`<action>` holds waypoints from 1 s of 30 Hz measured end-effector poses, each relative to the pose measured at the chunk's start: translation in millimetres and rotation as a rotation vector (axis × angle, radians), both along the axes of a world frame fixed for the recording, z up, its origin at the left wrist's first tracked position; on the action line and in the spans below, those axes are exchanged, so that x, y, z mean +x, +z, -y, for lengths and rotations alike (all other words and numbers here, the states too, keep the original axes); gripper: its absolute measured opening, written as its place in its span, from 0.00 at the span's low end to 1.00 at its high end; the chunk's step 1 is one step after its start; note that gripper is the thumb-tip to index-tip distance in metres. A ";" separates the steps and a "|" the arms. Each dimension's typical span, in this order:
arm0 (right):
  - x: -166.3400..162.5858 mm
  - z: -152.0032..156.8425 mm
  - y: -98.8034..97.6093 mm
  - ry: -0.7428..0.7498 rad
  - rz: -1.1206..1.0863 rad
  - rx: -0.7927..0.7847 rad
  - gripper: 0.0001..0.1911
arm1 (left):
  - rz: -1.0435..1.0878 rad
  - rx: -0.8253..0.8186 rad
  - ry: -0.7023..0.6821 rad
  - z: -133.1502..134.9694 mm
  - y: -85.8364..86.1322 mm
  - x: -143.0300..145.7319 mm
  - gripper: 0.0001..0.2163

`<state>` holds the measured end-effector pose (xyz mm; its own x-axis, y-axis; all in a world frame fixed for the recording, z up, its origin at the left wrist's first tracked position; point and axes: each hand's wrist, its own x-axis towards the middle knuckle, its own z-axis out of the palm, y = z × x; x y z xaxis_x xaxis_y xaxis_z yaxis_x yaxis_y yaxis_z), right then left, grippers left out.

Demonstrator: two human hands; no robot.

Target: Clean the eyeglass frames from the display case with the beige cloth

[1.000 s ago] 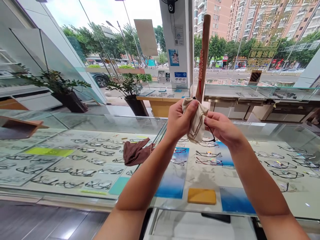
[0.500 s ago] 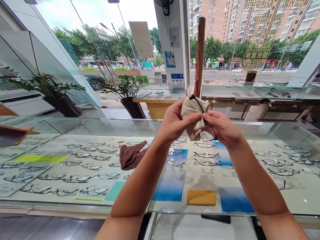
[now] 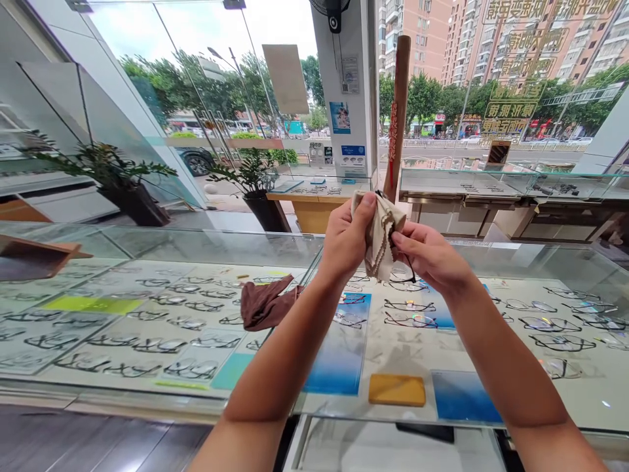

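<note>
Beige pinked-edge cloth (image 3: 379, 246) | left hand (image 3: 346, 239): pinching it | right hand (image 3: 432, 254): pinching black-rimmed eyeglasses (image 3: 413, 275), partly cloth-wrapped, above glass display counter (image 3: 339, 406) | step: apparently wiping | next move: wants steady frame grip

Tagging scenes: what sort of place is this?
Likely an optician's shop: rows of thin-framed eyeglasses inside a clear glass display counter, with more glass showcases beyond.

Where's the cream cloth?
In the head view, the cream cloth is just right of centre, above the glass counter, bunched partly around dark-framed glasses between the left hand and the right hand.
</note>
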<state>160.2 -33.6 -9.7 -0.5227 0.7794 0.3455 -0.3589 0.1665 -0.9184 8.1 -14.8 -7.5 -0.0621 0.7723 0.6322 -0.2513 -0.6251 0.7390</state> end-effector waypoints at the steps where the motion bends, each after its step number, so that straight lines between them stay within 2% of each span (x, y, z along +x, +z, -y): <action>1: 1.8 -1.6 0.3 -0.006 -0.006 -0.010 0.20 | 0.010 -0.032 -0.032 -2.7 -0.3 -0.9 0.25; 7: 10.1 -8.4 0.1 -0.043 -0.055 -0.085 0.19 | 0.095 -0.149 -0.157 -7.5 1.3 -5.1 0.21; 13: 16.8 -12.3 1.3 -0.162 -0.101 -0.112 0.17 | 0.206 -0.247 -0.103 -9.3 4.9 -9.7 0.16; 17: 21.2 -14.4 3.3 -0.280 -0.104 -0.053 0.16 | 0.290 -0.304 -0.087 -18.6 4.4 -12.2 0.14; 20: 20.8 -14.3 3.3 -0.412 -0.069 0.081 0.17 | 0.266 -0.324 -0.169 -25.1 2.1 -14.3 0.13; 23: 15.9 -10.7 1.2 -0.547 0.050 0.291 0.15 | 0.191 -0.329 -0.290 -25.5 -0.7 -14.4 0.16; 27: 3.3 -2.7 -6.1 -0.756 0.417 0.683 0.10 | 0.114 -0.302 -0.367 -18.0 -1.1 -9.5 0.20; 30: -8.3 0.5 -13.7 -0.833 0.701 0.898 0.08 | 0.143 -0.287 -0.353 -12.9 1.5 -5.8 0.21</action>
